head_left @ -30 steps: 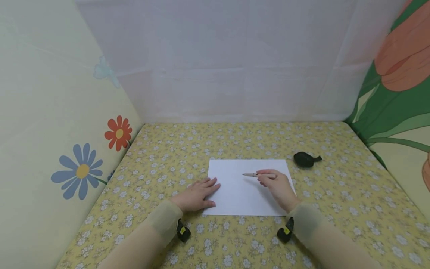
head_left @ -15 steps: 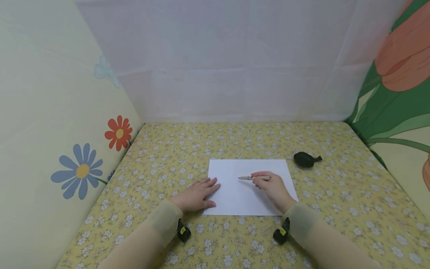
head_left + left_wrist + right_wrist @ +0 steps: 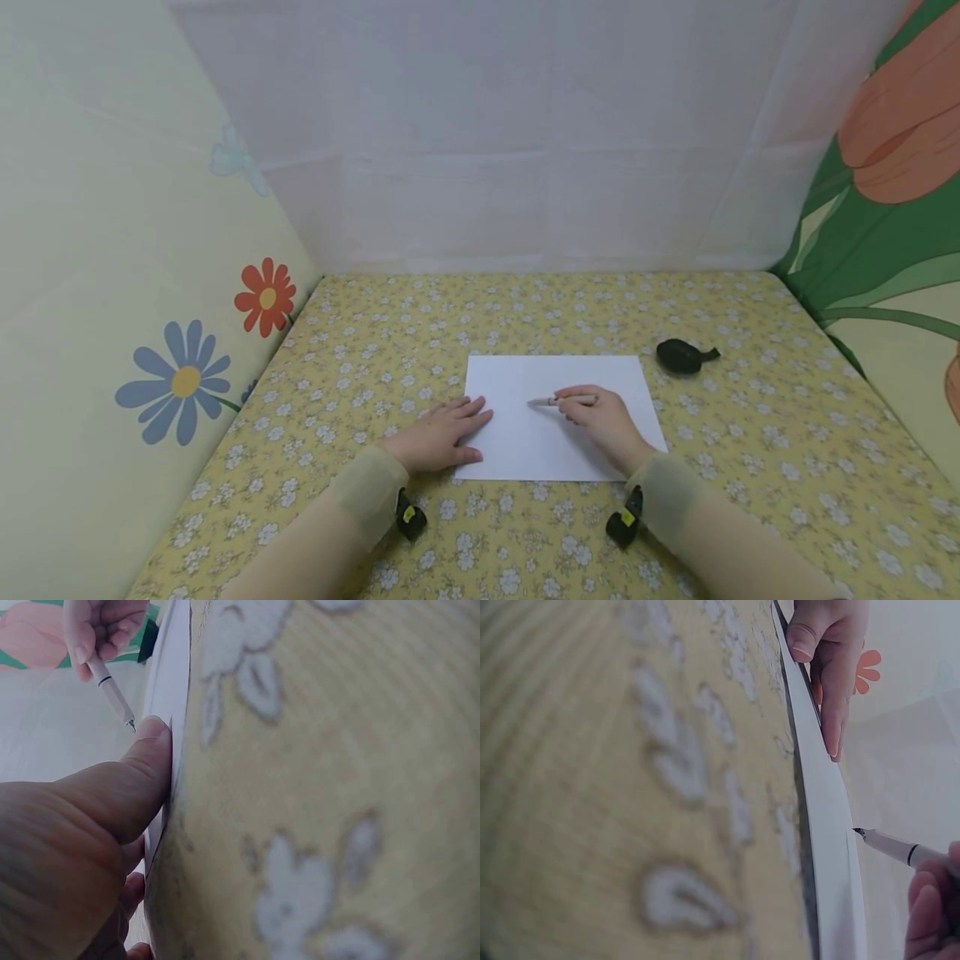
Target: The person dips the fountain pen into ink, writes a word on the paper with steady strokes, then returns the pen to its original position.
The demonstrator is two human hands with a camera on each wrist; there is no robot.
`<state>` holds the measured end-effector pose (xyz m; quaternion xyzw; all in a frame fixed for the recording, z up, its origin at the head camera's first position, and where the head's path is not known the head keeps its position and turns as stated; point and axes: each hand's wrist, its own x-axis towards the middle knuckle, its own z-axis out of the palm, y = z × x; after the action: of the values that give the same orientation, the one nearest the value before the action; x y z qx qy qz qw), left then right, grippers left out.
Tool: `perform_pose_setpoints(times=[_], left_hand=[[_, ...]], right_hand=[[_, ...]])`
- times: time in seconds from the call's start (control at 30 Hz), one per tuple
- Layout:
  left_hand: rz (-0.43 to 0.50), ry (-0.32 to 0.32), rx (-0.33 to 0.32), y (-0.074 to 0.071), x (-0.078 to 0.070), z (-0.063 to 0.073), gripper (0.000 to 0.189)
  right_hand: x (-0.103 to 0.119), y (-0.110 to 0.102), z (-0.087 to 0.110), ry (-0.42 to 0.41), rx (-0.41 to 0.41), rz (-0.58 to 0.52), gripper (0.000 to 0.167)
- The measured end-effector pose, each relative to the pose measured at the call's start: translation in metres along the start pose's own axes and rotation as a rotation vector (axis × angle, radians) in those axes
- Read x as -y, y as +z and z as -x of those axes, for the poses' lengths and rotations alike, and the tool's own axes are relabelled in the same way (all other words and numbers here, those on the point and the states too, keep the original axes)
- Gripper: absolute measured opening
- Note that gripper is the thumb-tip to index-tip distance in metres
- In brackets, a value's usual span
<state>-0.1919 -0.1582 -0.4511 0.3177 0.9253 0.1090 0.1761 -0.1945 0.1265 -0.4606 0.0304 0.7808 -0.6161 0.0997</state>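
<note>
Paper (image 3: pixel 513 454) lies in the frame's lower middle, its left edge under the spread-out left hand (image 3: pixel 441 435); the right hand (image 3: pixel 607 422) pinches a pen (image 3: pixel 543 402) over it.

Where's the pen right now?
In the head view, the pen is pinched in the right hand over the white paper, its tip near the sheet's middle and pointing toward the left hand.

Pen (image 3: pixel 891 846) at white paper (image 3: pixel 823 825)
Right hand (image 3: pixel 934 911) grips the pen, its nib (image 3: pixel 859 832) close to the paper; left hand (image 3: pixel 834 664) rests on the paper's far end, flowered desk (image 3: pixel 600 825) alongside.
</note>
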Motion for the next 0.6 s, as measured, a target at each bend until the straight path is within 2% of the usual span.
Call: perform_pose_setpoints(times=[0.6], left_hand=[[0.005,0.002,-0.003,-0.0010,-0.0015,0.0006,0.070]], right_hand=[[0.0022,0.0010,-0.0010,0.029,-0.017,0.058,0.021]])
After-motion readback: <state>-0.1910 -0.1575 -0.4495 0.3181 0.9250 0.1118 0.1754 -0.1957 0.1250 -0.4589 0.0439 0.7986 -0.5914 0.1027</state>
